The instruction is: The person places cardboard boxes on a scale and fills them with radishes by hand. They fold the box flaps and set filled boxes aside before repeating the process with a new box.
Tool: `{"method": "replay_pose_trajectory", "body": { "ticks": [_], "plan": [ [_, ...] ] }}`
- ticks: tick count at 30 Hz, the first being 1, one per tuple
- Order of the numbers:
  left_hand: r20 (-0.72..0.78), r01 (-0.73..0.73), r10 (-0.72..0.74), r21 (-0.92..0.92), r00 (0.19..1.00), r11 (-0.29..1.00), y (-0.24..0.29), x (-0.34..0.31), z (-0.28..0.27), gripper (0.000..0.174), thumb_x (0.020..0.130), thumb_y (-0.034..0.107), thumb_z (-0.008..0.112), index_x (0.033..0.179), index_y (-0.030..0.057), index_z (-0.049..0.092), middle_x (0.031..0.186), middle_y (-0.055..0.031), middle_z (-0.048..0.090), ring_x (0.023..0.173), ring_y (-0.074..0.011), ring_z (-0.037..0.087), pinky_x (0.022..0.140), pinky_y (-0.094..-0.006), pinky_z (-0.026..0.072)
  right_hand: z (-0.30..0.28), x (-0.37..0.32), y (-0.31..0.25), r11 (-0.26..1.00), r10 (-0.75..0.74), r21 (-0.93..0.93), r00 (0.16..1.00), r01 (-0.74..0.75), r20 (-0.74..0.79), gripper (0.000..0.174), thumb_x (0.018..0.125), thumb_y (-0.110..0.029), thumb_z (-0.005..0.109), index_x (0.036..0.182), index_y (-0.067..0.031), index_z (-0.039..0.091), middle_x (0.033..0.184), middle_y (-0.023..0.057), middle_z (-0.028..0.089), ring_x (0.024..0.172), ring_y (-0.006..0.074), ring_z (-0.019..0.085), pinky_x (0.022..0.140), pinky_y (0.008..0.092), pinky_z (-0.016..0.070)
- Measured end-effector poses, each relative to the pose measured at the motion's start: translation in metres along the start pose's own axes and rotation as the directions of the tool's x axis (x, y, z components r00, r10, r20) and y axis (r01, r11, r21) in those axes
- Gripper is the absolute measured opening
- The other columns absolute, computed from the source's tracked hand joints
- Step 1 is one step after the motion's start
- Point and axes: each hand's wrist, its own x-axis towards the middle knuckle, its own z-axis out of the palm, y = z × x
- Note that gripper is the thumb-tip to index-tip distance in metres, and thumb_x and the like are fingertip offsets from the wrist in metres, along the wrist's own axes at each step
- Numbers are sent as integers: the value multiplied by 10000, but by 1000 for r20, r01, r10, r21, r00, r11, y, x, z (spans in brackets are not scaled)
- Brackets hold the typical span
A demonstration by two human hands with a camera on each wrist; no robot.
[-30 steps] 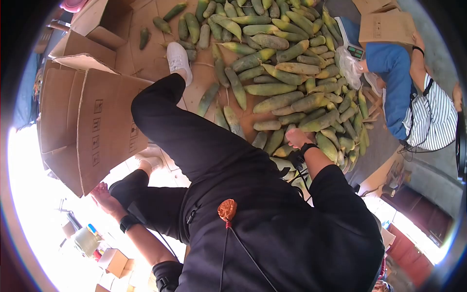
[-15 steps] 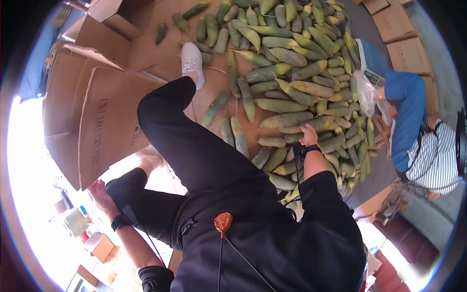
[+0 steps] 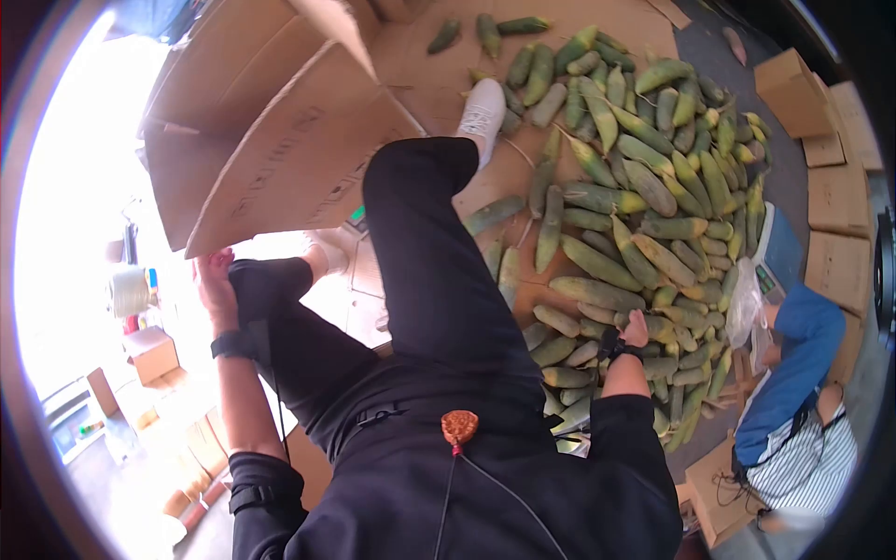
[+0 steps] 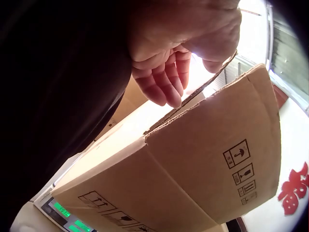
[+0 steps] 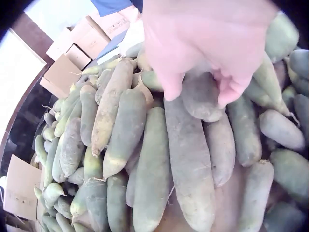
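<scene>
In the head view my right hand (image 3: pixel 636 330) reaches into the near side of a pile of green radishes (image 3: pixel 644 252). The right wrist view shows its thumb and fingers on either side of the blunt end of one green radish (image 5: pixel 202 99), gripping it. Under that end lies a longer radish (image 5: pixel 190 169). My left hand (image 3: pixel 217 291) is at the lower corner of a tall open cardboard box (image 3: pixel 289 159). In the left wrist view its curled fingers (image 4: pixel 161 87) and thumb hold the upright flap (image 4: pixel 193 96) at the edge.
A digital scale with green displays (image 4: pixel 65 210) shows beneath the box. Across the pile another person in blue trousers (image 3: pixel 793 364) sits by a second scale (image 3: pixel 773 252) and a plastic bag (image 3: pixel 744 303). Cartons (image 3: pixel 838 271) line the right side. My white shoe (image 3: pixel 483 112) stands at the pile's edge.
The head view has turned, so the box and pile sit further right. My right hand has shifted among the radishes and now grips one. My left hand stays at the box corner.
</scene>
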Motion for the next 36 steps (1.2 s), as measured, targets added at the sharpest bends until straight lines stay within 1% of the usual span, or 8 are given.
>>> {"method": "replay_pose_trajectory", "body": {
  "ticks": [5, 7, 9, 15, 21, 24, 28, 36],
  "plan": [
    [35, -35, 38, -99, 999, 994, -9, 6, -6, 271, 905, 278, 497, 1010, 29, 519, 883, -83, 591, 811, -169, 571, 754, -305, 455, -5, -35, -3, 996, -69, 54, 997, 68, 23, 298, 844, -194, 596, 1141, -175, 578, 872, 41, 614, 573, 202, 550, 404, 284, 417],
    [20, -37, 40, -138, 999, 990, -8, 4, -3, 267, 906, 263, 498, 1024, 23, 507, 877, -88, 592, 798, -177, 573, 749, -311, 459, -6, -48, 0, 998, -65, -4, 988, 66, 142, 315, 848, -184, 584, 1161, -164, 561, 847, 55, 607, 595, 216, 578, 406, 282, 431],
    [14, -52, 55, -182, 998, 982, -8, 4, -1, 267, 909, 260, 495, 1024, 20, 506, 882, -93, 591, 789, -176, 575, 743, -309, 461, 0, -72, 1, 997, -70, 32, 983, 65, 168, 346, 849, -189, 577, 1192, -186, 529, 860, 69, 594, 631, 248, 598, 411, 275, 428],
    [-4, -91, 93, -234, 996, 968, -6, 2, 3, 313, 946, 294, 443, 1021, -5, 495, 833, -99, 592, 752, -169, 592, 699, -290, 482, 1, -120, -7, 956, 209, 151, 946, -251, 248, 403, 842, -233, 590, 1222, -286, 466, 1021, 55, 538, 799, 279, 577, 489, 241, 438],
    [-27, -97, 94, -301, 995, 949, -2, -2, 2, 318, 952, 290, 441, 1038, 1, 543, 834, -82, 604, 710, -148, 573, 691, -274, 478, 23, -173, -38, 985, 126, 50, 895, -163, 429, 363, 855, -186, 585, 1204, -241, 503, 1019, 57, 554, 856, 230, 572, 590, 271, 493],
    [-4, -99, 102, -288, 995, 952, -4, -1, -2, 338, 961, 288, 417, 1074, -6, 537, 868, -78, 588, 746, -158, 565, 717, -286, 474, 56, -219, -65, 995, -94, 66, 789, 68, 607, 344, 870, -150, 562, 1205, -99, 499, 999, 47, 575, 810, 150, 559, 684, 272, 491],
    [13, -101, 109, -283, 994, 954, -1, -4, -4, 346, 960, 283, 421, 1097, -16, 530, 868, -73, 589, 750, -141, 561, 716, -273, 474, 95, -281, -117, 970, -136, -51, 708, 236, 693, 315, 859, -157, 583, 1161, -84, 534, 976, 13, 574, 783, 109, 539, 660, 237, 457],
    [-9, -139, 140, -169, 990, 976, 1, -7, -3, 311, 948, 262, 451, 1078, 6, 571, 851, -41, 598, 741, -103, 559, 697, -244, 468, 181, -418, -222, 678, -470, 219, 185, 702, 863, 192, 820, -111, 602, 999, -46, 628, 881, -21, 591, 745, 52, 514, 615, 202, 399]
  ]
}}
